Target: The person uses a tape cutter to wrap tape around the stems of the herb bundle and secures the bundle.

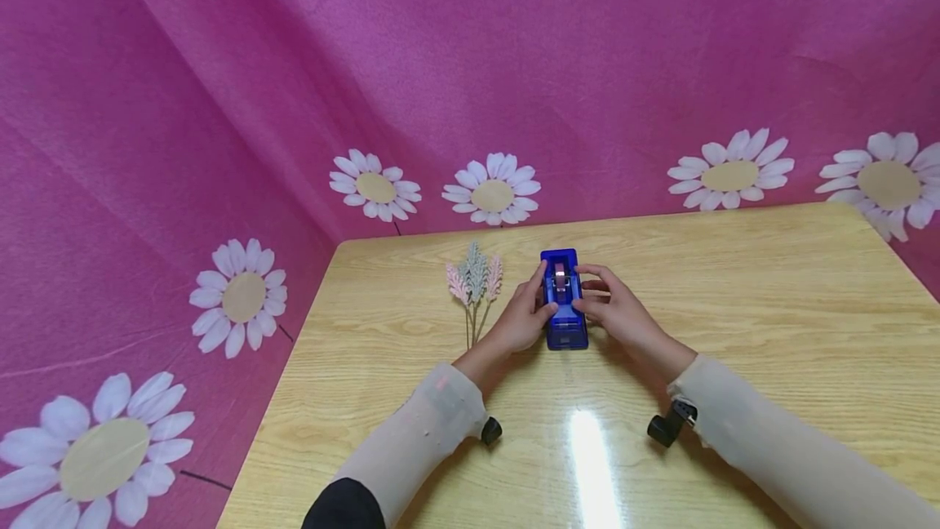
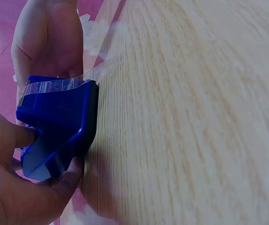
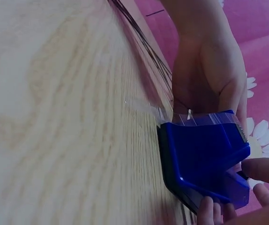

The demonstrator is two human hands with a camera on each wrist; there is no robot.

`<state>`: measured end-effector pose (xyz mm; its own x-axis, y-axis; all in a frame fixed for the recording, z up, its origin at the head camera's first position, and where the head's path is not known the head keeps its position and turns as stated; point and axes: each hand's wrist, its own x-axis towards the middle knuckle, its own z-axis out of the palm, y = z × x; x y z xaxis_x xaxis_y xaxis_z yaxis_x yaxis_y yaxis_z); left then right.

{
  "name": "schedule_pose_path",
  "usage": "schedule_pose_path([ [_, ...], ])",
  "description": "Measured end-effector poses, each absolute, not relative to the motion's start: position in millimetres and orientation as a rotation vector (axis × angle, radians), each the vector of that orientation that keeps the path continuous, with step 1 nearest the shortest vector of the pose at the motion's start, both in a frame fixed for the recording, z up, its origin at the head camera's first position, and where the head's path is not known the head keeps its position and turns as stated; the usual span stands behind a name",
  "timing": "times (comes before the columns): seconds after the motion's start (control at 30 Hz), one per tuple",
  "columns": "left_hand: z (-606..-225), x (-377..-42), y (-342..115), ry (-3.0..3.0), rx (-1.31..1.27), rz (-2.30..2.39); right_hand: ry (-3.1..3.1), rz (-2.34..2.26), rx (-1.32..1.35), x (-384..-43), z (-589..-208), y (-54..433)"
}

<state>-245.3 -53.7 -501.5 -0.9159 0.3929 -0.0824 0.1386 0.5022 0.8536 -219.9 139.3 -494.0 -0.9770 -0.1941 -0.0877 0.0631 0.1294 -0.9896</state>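
Note:
A blue tape dispenser [image 1: 568,335] stands on the wooden table between both hands, with a small tape roll [image 1: 560,277] in its middle. My left hand [image 1: 520,318] holds its left side, the thumb near the top edge and fingers along the side. From the right, my right hand [image 1: 617,308] grips the other side with thumb and fingers. A strip of clear tape [image 2: 55,86] lies over the toothed cutting edge and hangs down the front, its loose end reaching the tabletop. The dispenser's far sides are partly hidden by the hands.
Artificial stems with pink and grey-green heads [image 1: 476,276] lie left of the dispenser, close to my left forearm. The wooden table [image 1: 734,292] ends at a pink cloth backdrop [image 1: 587,88] with daisy prints. Small dark wrist cameras [image 1: 667,426] sit below both wrists.

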Motion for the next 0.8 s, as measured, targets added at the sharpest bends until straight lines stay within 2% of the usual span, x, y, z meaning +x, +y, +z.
schedule_pose_path([
  [0.8, -500, -245, -55, 2.469, 0.421, 1.36, 2.112, -1.841, -0.351, -241, -516, 160],
])
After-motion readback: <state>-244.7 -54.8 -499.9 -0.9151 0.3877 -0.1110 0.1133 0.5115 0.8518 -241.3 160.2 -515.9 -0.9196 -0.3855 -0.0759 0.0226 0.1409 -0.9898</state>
